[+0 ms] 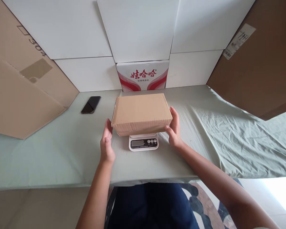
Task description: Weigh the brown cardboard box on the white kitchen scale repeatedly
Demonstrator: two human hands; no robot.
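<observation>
A closed brown cardboard box (143,109) is over a white kitchen scale (144,148), covering its weighing plate. Whether the box's weight rests fully on the scale, I cannot tell. The scale's display and buttons face me, and the display shows no readable digits. My right hand (174,128) grips the box's right end, thumb at the front lower corner and fingers along the side. Beside the left end, my left hand (107,143) is open with its fingers stretched out, the fingertips at or very near the box's edge.
A dark phone (91,105) lies left of the box on the green cloth (69,152). Behind stands a white and red carton (143,76) among white panels (138,28). Large brown cardboard sheets flank the table at left (28,79) and right (257,70).
</observation>
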